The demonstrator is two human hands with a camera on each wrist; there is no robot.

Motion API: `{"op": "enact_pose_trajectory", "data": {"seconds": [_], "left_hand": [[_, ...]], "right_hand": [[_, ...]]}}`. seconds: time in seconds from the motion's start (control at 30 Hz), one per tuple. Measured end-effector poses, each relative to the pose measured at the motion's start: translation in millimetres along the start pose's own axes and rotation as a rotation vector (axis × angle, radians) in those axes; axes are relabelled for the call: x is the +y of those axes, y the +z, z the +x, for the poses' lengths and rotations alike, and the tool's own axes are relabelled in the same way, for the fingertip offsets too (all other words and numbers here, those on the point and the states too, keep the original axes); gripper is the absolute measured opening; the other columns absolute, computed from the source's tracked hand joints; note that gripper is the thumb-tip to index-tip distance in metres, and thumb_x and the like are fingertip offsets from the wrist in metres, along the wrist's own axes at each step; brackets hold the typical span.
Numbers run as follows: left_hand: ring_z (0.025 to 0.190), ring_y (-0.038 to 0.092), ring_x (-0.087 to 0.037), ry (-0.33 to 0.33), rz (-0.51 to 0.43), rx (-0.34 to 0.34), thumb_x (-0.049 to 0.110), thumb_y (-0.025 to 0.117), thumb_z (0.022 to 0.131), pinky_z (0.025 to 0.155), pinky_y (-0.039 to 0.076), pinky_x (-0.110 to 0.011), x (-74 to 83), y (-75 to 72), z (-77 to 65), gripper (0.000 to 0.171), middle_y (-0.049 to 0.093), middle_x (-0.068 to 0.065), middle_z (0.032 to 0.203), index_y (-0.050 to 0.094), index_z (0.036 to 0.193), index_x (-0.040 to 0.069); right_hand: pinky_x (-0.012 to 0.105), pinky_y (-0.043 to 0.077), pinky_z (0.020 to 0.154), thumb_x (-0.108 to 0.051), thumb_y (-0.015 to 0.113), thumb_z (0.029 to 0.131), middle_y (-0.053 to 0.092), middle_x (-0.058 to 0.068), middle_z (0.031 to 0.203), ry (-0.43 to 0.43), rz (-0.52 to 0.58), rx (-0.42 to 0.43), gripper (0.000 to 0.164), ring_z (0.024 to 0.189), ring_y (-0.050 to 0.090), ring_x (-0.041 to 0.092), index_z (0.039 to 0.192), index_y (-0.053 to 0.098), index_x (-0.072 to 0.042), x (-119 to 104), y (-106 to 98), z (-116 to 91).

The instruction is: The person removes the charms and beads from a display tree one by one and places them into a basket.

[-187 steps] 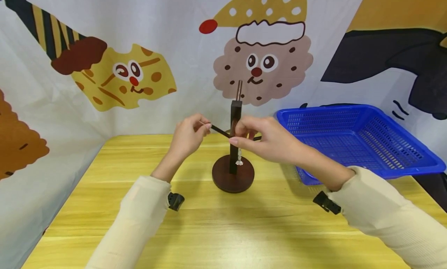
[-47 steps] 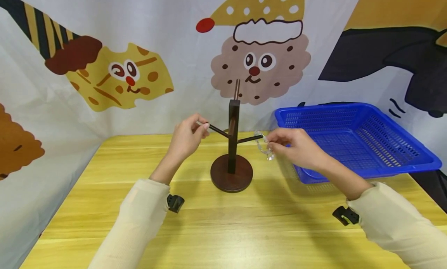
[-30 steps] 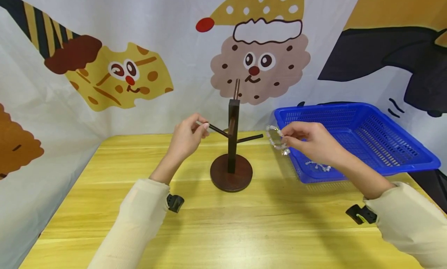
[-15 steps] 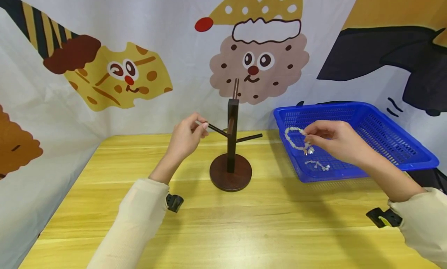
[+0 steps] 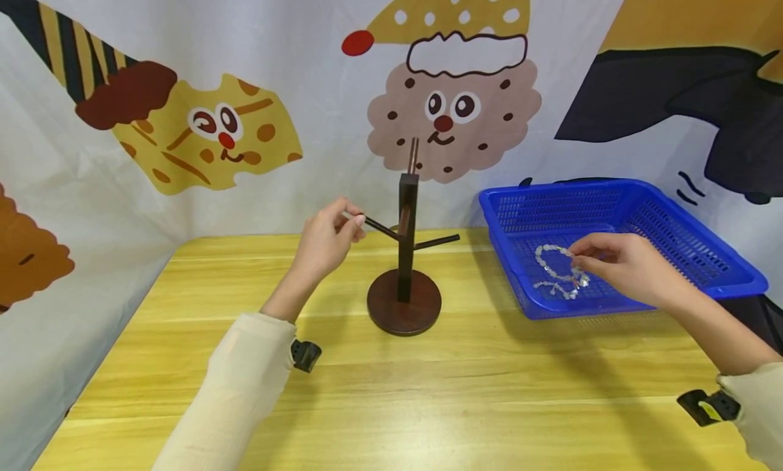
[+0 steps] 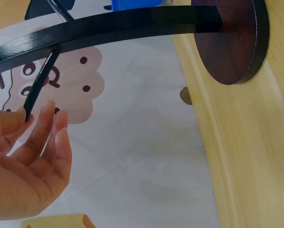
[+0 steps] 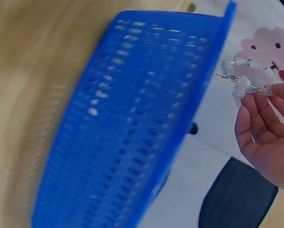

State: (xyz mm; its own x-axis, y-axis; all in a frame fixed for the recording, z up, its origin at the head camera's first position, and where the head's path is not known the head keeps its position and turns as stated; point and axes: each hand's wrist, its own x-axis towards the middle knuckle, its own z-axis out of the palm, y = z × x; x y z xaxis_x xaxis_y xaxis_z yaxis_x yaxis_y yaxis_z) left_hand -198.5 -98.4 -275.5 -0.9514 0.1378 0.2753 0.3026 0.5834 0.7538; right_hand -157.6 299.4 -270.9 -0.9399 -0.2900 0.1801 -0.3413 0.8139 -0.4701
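A dark wooden stand (image 5: 404,213) with side pegs rises from a round base (image 5: 404,302) on the yellow table. My left hand (image 5: 353,220) pinches the tip of the stand's left peg (image 5: 380,227); the left wrist view shows the fingers (image 6: 45,124) at that peg (image 6: 39,88). My right hand (image 5: 576,257) pinches a clear bead bracelet (image 5: 552,263), which hangs low inside the blue basket (image 5: 703,275). The right wrist view shows the bracelet (image 7: 242,79) at my fingertips (image 7: 256,102). A second bead piece (image 5: 558,291) lies on the basket floor just below.
The basket stands at the table's right, its near rim (image 5: 587,310) close to the stand's base. A cartoon-printed cloth (image 5: 232,117) hangs behind and to the left. The stand's right peg (image 5: 437,242) carries nothing. The yellow table (image 5: 391,389) stretches toward me.
My right hand took the bracelet off the stand's right peg, carried it rightward and lowered it into the basket. My left hand has kept its pinch on the left peg.
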Motion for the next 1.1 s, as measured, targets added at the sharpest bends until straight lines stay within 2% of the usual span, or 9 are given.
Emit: {"op": "enact_pose_trajectory", "data": {"seconds": [0.23,0.57,0.8,1.1], "left_hand": [[0.072,0.061,-0.020,-0.006,-0.012,0.004,0.017,0.049,0.095,0.059,0.042,-0.031,0.4,0.7,-0.6,0.015,0.065,-0.009,0.077,0.058,0.100,0.006],[0.072,0.061,-0.020,0.003,-0.026,0.011,0.016,0.050,0.095,0.063,0.045,-0.033,-0.1,2.5,-1.8,0.013,0.064,-0.010,0.077,0.058,0.099,0.006],[0.073,0.062,-0.022,0.011,-0.037,0.020,0.015,0.050,0.095,0.067,0.048,-0.035,-0.3,2.5,-1.9,0.013,0.065,-0.011,0.077,0.058,0.098,0.005],[0.074,0.062,-0.023,0.018,-0.046,0.025,0.015,0.050,0.095,0.068,0.049,-0.036,-2.7,2.6,-2.8,0.013,0.065,-0.015,0.080,0.058,0.098,0.005]], "right_hand": [[0.021,0.045,0.057,-0.005,0.060,0.087,0.065,0.004,0.081,0.008,-0.002,0.004,0.010,0.070,0.058,0.005,0.095,0.067,-0.003,15,10,-9],[0.024,0.045,0.054,-0.005,0.059,0.088,0.065,0.005,0.082,0.031,0.016,-0.005,0.010,0.067,0.056,0.007,0.095,0.066,-0.003,22,19,-14],[0.023,0.045,0.056,-0.004,0.059,0.088,0.065,0.008,0.086,0.040,0.002,-0.005,0.011,0.071,0.055,0.003,0.095,0.067,-0.004,26,19,-15],[0.023,0.044,0.056,-0.006,0.061,0.087,0.064,0.004,0.085,0.052,-0.034,-0.003,0.011,0.070,0.053,0.001,0.096,0.066,-0.005,28,11,-13]]}}
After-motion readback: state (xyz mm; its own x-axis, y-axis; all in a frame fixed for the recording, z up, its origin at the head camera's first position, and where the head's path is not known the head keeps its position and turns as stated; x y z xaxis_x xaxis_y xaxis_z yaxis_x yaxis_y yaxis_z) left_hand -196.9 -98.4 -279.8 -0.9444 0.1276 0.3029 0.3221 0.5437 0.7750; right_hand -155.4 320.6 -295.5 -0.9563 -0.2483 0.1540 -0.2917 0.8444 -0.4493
